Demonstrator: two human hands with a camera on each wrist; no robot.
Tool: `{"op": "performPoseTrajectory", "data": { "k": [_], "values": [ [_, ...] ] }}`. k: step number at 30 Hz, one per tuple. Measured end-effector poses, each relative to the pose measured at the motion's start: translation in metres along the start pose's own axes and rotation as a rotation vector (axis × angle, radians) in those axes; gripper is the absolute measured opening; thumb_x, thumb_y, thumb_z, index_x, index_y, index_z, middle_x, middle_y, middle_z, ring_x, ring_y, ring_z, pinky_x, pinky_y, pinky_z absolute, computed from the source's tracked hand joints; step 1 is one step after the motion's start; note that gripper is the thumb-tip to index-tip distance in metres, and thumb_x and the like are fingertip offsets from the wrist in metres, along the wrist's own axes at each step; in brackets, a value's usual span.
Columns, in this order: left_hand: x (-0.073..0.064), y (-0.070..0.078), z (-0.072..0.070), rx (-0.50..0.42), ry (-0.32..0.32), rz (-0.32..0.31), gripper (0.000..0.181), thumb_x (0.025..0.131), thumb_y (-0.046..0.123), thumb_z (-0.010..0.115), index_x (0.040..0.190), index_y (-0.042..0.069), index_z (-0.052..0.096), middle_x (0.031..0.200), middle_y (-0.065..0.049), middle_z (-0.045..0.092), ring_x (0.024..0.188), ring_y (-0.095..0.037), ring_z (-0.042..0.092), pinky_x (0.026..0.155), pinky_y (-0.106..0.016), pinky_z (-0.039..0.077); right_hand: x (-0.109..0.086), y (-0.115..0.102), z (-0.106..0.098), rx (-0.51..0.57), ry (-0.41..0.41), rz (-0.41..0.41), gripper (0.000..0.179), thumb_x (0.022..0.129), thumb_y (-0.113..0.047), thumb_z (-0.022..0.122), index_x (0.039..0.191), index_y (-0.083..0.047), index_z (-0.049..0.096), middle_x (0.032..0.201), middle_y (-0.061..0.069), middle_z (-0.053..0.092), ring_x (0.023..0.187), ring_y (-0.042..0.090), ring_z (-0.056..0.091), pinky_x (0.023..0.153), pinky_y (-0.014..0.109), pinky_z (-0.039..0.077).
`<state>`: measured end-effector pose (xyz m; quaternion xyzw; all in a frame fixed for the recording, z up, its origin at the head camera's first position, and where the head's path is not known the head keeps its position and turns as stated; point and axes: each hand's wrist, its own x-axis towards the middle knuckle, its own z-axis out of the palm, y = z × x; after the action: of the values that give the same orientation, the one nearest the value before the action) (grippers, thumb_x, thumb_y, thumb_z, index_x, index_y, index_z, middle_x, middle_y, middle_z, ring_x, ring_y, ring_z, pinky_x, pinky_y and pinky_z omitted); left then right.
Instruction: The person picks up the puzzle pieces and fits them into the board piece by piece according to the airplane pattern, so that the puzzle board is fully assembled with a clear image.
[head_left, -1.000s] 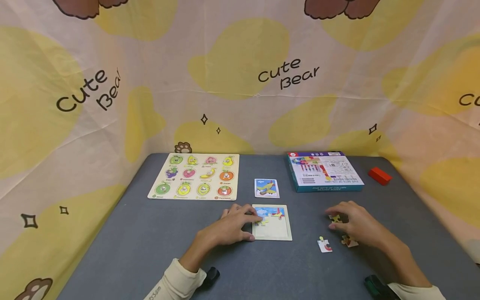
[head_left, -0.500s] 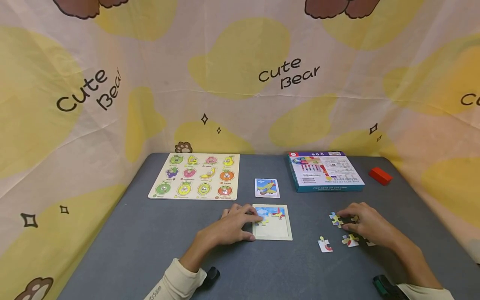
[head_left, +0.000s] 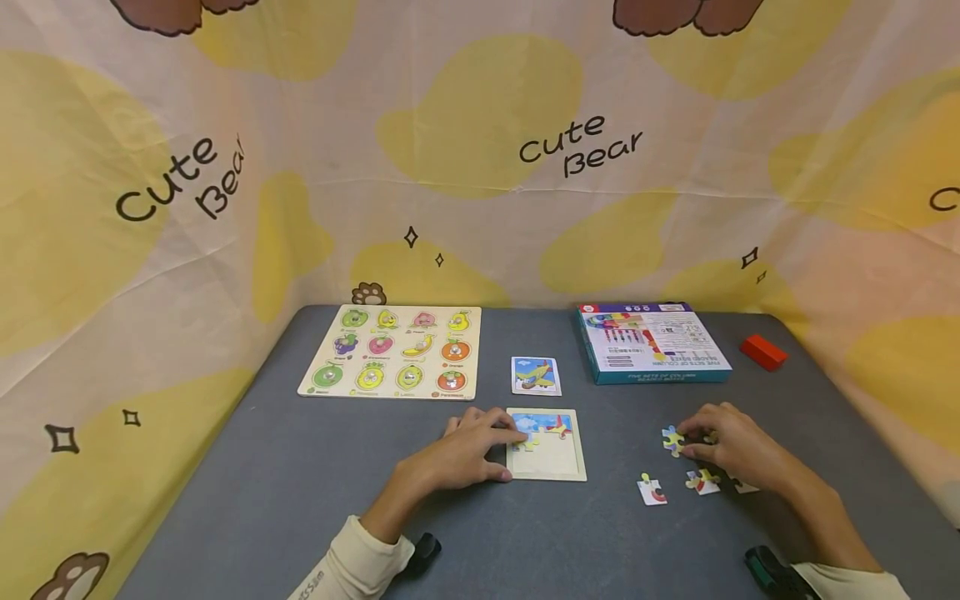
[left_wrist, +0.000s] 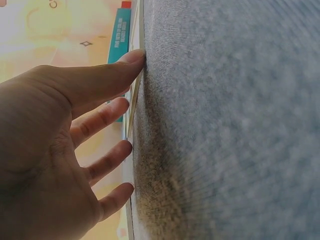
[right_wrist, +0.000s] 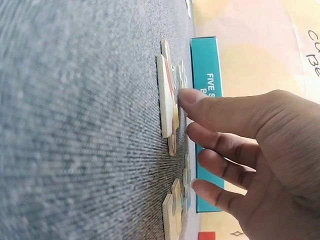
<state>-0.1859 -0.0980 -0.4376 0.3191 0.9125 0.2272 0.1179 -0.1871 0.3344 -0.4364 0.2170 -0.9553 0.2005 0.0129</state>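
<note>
Shifted rightward, my half-open right hand [head_left: 737, 444] sits at a puzzle piece [head_left: 671, 440], grip unclear; my spread left hand [head_left: 463, 451] touches the tray [head_left: 555, 463].

I'm seeing my cream tray [head_left: 555, 467], blue-and-yellow puzzle piece [head_left: 672, 441], red block [head_left: 763, 353], yellow blotches [head_left: 487, 108] patterning a pale backdrop [head_left: 337, 125]

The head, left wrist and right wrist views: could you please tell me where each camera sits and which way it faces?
Head: worn on the head, facing forward and down at the table; left hand, right hand and sleeves show.
Left wrist: on that wrist, looking low along the table; left hand shows.
Right wrist: on that wrist, looking low past puzzle pieces; right hand shows.
Both wrist views share the teal box.
</note>
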Motion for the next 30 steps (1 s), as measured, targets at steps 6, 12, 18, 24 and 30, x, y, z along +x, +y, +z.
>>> {"op": "performPoseTrajectory", "data": {
  "k": [6,12,18,24,30],
  "values": [
    [0.001,0.000,0.001,0.001,0.003,-0.001,0.054,0.095,0.028,0.081,0.147,0.024,0.066,0.144,0.003,0.055,0.132,-0.025,0.045,0.098,-0.046,0.031,0.000,0.000,-0.001,-0.006,-0.014,0.036,0.017,0.087,-0.028,0.088,0.098,-0.017,0.081,0.088,-0.015,0.062,0.086,0.010,0.050,0.074,0.032,0.040],
    [0.001,0.000,0.001,0.007,-0.001,-0.005,0.054,0.096,0.029,0.081,0.147,0.025,0.066,0.144,0.004,0.055,0.133,-0.025,0.044,0.098,-0.046,0.032,0.001,0.001,-0.001,-0.010,-0.012,0.038,0.018,0.086,-0.030,0.089,0.096,-0.017,0.081,0.086,-0.015,0.061,0.083,0.008,0.048,0.072,0.031,0.039],
    [0.001,0.000,0.000,0.002,-0.003,-0.003,0.054,0.095,0.028,0.081,0.147,0.024,0.066,0.144,0.003,0.055,0.133,-0.026,0.045,0.099,-0.047,0.032,0.002,-0.001,0.002,0.000,-0.004,0.039,0.019,0.085,-0.031,0.090,0.095,-0.016,0.082,0.086,-0.014,0.062,0.084,0.008,0.049,0.073,0.031,0.041],
    [0.000,0.000,0.000,-0.005,-0.003,0.000,0.054,0.095,0.027,0.082,0.147,0.023,0.066,0.144,0.003,0.055,0.133,-0.027,0.045,0.099,-0.048,0.032,0.008,-0.012,0.006,0.005,-0.003,0.030,0.020,0.086,-0.033,0.089,0.097,-0.018,0.082,0.088,-0.015,0.064,0.086,0.007,0.048,0.073,0.030,0.041],
    [0.000,0.001,0.000,-0.006,-0.008,-0.007,0.054,0.095,0.028,0.081,0.147,0.023,0.066,0.144,0.003,0.054,0.134,-0.026,0.044,0.100,-0.048,0.031,0.020,-0.032,0.009,0.008,-0.053,0.027,0.023,0.088,-0.036,0.087,0.101,-0.017,0.082,0.093,-0.012,0.065,0.091,0.012,0.049,0.076,0.032,0.043]
  ]
}}
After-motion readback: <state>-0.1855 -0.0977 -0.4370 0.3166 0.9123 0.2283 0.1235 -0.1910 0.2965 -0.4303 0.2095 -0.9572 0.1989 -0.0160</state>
